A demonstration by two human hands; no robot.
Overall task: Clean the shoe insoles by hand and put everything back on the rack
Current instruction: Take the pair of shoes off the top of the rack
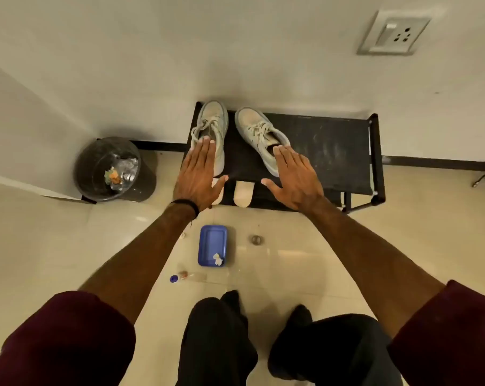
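**Both hands spread flat over the shoes on a low black rack**

A low black shoe rack [333, 140] stands against a pale wall, its cloth top dusty and scuffed, its metal frame showing at the right end. Two pale lace-up shoes sit on the left part of this top, toes to the wall: the left shoe [212, 126] near the rack's left edge, the right shoe [259, 135] just beside it and angled slightly.

The left hand [198, 176] is flat, fingers straight and together, thumb out, lying over the heel end of the left shoe; it grips nothing. The right hand [294, 179] is likewise flat and spread, fingertips at the opening of the right shoe, holding nothing.

Two light insoles lie on a lower tier at the front of the rack: one insole [244, 193] in plain view between the hands, the other insole [217, 192] mostly hidden under the left hand.

The floor is glossy cream tile. On it, near the person's knees, lies a blue tray [212, 242] with a small white scrap in its corner, and a small clear bottle [188, 277] on its side. A black lined bin [113, 168] with rubbish stands in the left corner. A wall socket [394, 36] is mounted at upper right.
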